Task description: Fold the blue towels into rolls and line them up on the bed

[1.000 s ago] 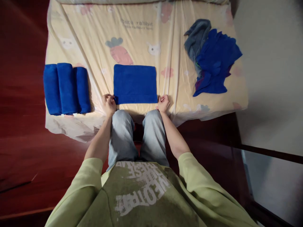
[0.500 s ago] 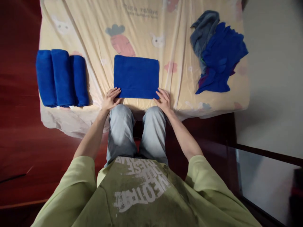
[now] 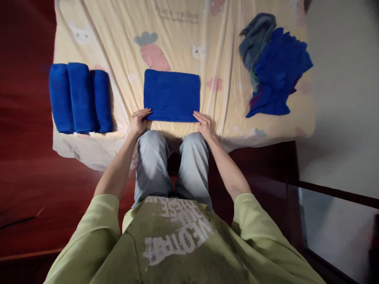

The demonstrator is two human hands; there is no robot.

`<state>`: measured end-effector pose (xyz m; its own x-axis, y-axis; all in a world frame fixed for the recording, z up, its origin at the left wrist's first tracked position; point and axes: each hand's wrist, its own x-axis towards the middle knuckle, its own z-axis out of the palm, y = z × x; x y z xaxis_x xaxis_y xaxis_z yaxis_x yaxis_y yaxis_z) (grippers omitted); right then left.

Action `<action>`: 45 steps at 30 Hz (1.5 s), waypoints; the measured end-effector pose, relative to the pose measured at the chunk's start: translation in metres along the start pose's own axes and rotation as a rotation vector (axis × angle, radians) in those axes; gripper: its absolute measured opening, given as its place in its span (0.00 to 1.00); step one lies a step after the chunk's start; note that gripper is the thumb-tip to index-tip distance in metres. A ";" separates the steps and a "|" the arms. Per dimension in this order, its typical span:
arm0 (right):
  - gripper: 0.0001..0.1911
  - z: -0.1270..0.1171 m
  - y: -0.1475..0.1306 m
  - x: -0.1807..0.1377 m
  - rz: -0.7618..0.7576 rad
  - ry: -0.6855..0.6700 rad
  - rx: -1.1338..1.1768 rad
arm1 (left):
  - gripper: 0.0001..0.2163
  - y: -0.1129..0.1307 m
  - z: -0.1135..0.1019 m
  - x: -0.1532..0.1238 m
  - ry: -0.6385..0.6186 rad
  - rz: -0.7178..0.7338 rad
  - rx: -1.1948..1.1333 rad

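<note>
2 hands, left hand [image 3: 139,121] and right hand [image 3: 203,124], are lying open, fingers apart, on near corners of the folded towel [image 3: 171,94]. Uneven pressure is probably risking skewed layers on the sheet [image 3: 118,39].

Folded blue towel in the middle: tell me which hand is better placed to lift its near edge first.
Probably the left hand: its fingers curl over the near-left corner of the towel. The right hand lies flat, fingertips just reaching the near-right corner.
</note>
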<state>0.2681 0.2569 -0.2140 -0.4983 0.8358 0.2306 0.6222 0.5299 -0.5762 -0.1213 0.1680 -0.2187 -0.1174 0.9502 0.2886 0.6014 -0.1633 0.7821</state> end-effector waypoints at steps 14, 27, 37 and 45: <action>0.30 -0.012 -0.012 -0.021 -0.019 0.099 0.146 | 0.16 0.011 -0.018 -0.021 -0.041 -0.127 -0.252; 0.20 -0.003 -0.019 -0.026 0.349 0.150 0.447 | 0.21 0.019 -0.020 -0.024 -0.032 -0.280 -0.309; 0.22 0.004 -0.020 -0.017 0.470 0.264 0.510 | 0.22 0.016 -0.010 -0.018 0.077 -0.305 -0.221; 0.33 0.014 -0.020 -0.016 0.496 0.277 0.501 | 0.19 0.020 -0.001 -0.017 0.201 -0.343 -0.117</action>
<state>0.2552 0.2314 -0.2168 -0.0207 0.9998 0.0022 0.3519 0.0094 -0.9360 -0.1083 0.1488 -0.2074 -0.4539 0.8861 0.0934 0.4084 0.1137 0.9057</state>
